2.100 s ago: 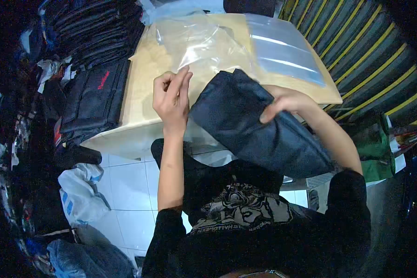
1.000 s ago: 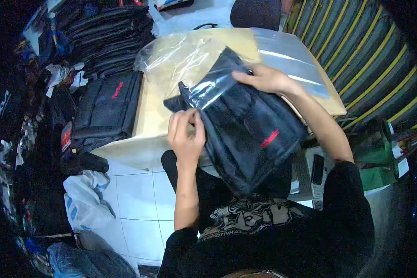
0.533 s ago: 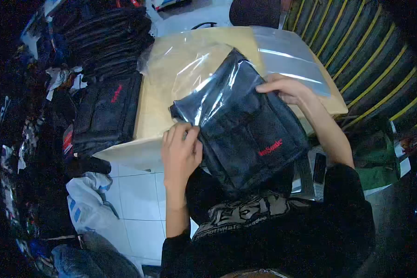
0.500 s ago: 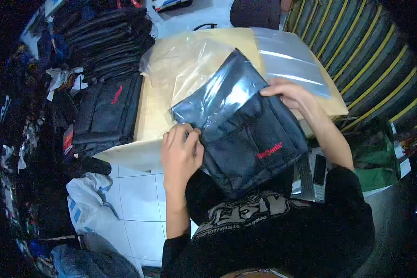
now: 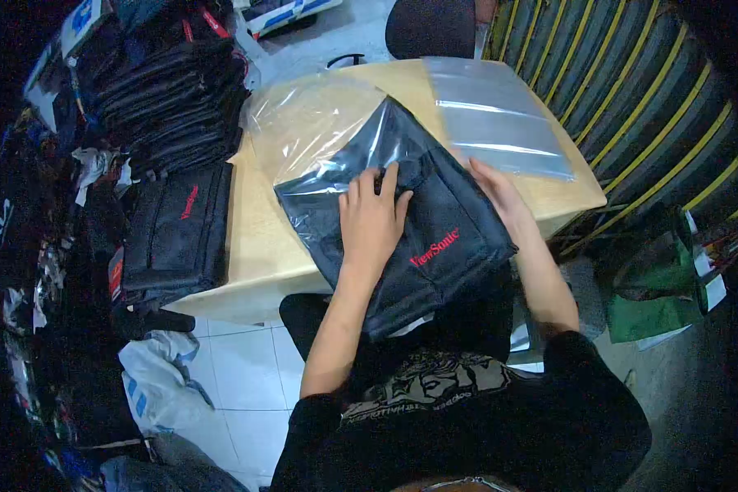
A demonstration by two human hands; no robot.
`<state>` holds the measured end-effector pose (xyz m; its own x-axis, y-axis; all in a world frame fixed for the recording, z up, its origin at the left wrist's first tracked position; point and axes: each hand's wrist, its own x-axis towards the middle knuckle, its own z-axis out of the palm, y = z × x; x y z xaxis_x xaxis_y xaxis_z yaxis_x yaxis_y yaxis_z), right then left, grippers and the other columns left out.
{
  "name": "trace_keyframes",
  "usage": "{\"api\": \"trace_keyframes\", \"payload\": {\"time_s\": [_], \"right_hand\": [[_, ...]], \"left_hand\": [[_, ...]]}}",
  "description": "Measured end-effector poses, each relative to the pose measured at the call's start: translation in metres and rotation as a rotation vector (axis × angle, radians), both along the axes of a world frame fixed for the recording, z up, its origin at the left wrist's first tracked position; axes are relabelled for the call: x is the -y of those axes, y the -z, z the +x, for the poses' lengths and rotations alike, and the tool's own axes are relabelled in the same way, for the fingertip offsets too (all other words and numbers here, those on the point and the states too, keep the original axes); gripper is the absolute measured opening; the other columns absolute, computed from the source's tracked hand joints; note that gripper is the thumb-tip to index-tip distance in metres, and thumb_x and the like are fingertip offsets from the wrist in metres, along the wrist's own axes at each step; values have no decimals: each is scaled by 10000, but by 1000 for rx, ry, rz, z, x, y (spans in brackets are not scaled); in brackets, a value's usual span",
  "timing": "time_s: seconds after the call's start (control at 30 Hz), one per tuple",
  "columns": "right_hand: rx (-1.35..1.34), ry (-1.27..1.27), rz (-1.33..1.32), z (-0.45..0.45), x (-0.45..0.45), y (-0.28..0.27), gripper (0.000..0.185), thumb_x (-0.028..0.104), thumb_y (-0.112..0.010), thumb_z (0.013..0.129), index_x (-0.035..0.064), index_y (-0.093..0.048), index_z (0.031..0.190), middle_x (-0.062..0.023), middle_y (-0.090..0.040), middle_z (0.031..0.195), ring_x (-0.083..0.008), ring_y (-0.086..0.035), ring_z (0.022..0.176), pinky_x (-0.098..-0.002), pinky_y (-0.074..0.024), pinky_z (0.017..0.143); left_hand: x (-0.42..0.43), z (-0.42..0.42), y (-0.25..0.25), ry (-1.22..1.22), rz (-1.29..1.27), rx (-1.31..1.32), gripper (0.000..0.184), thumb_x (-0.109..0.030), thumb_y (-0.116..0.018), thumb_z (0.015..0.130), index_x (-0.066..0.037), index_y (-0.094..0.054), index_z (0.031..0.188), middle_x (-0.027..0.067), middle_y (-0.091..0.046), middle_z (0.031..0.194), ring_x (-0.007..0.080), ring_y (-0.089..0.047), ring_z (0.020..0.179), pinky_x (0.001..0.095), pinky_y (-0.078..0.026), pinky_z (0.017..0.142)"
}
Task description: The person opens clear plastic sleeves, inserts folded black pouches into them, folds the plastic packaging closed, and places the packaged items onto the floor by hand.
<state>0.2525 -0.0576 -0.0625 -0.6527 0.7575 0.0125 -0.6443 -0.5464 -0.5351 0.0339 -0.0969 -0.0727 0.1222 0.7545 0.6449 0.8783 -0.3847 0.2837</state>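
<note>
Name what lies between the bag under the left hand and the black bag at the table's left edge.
A strip of bare tabletop, with clear plastic beyond it, in the head view.

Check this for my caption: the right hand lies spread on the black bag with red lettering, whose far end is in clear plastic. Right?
Not quite: the head view shows the left hand spread on the black bag with red lettering, the right hand at its edge. The far end is indeed in clear plastic.
</note>
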Motion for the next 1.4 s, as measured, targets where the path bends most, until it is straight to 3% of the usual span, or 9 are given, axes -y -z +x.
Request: {"api": "trace_keyframes", "payload": {"time_s": [0.2,0.37,0.43,0.47,0.57,1.0,1.2,1.3,1.4], "right_hand": [[-117,75,333,22,52,29,650,443,-478,923,5,-335,1381,-191,-367,1409,-255,-375,1297,-429,-305,1074],[-241,311,236,5,110,36,1023,406,-735,723,151,-94,1479,-145,-285,1466,-264,-261,1360,-458,-265,1084],[-99,434,454,-8,117,20,1005,254,-748,743,149,-72,1480,-142,-282,1466,-265,-279,1354,-442,-299,1069],[174,656,168,-17,124,9,885,63,-707,754,91,-177,1462,-138,-374,1413,-257,-393,1284,-398,-356,1036],[409,732,226,-36,128,8,665,-22,-641,787,19,-344,1380,-143,-475,1322,-251,-472,1203,-395,-363,1026],[1085,741,543,-40,113,-17,490,64,-624,844,-9,-461,1300,-114,-578,1201,-160,-549,1053,-281,-398,946],[1302,870,845,-38,99,-17,510,124,-589,863,48,-390,1327,-255,-630,996,-388,-617,959,-410,-469,847],[1578,625,682,-44,95,-41,464,141,-588,854,42,-391,1262,-320,-595,918,-484,-559,933,-491,-455,806],[1723,664,971,-50,79,-42,325,117,-599,822,-21,-429,1063,-305,-600,770,-467,-605,783,-513,-491,676]], "left_hand": [[-4,-2,9,45,128,22,395,-248,-675,784,-72,-592,1128,81,-556,939,255,-537,845,375,-416,739],[-4,-11,0,147,41,151,323,-214,-665,797,-59,-614,1076,103,-571,943,285,-556,876,384,-433,737],[-8,-13,-4,158,6,175,302,-199,-655,806,-56,-616,1069,111,-576,946,298,-560,887,394,-439,745],[-9,-12,-7,143,51,131,288,-176,-641,810,-53,-613,1069,111,-579,941,303,-562,884,400,-447,759],[-19,-10,-13,145,1,-6,254,-141,-622,797,-52,-613,1035,114,-574,905,294,-571,875,397,-462,765],[-55,4,-22,233,227,-12,163,-103,-616,812,-37,-606,961,131,-587,883,316,-576,845,397,-479,743],[-60,8,-29,320,294,80,132,-30,-596,802,-18,-573,931,158,-578,845,344,-570,799,411,-466,712],[-43,17,-45,396,276,92,136,-26,-596,800,-13,-570,933,161,-574,853,346,-570,811,403,-463,712],[-35,18,-61,454,218,127,111,-28,-583,815,0,-583,923,167,-580,848,351,-579,801,393,-465,703]]}}
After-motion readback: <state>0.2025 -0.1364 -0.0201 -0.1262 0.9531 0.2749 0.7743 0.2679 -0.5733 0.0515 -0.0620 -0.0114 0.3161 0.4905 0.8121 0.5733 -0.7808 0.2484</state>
